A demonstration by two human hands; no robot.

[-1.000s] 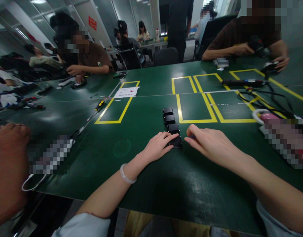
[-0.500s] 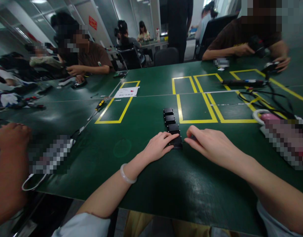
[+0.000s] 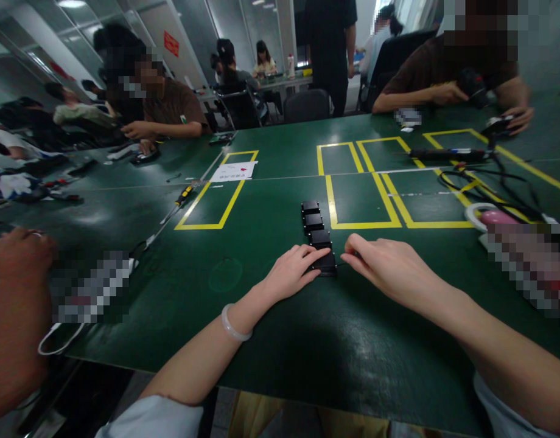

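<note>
Almost nothing shifts: the standing person (image 3: pixel 330 42) at twelve o'clock edges slightly rightward, and the co-worker's hand (image 3: pixel 15 255) at nine o'clock sinks a touch lower.

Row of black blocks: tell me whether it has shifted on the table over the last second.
No. The row of black blocks keeps its place just left of the yellow taped rectangle, with the left hand and right hand at its near end.
</note>
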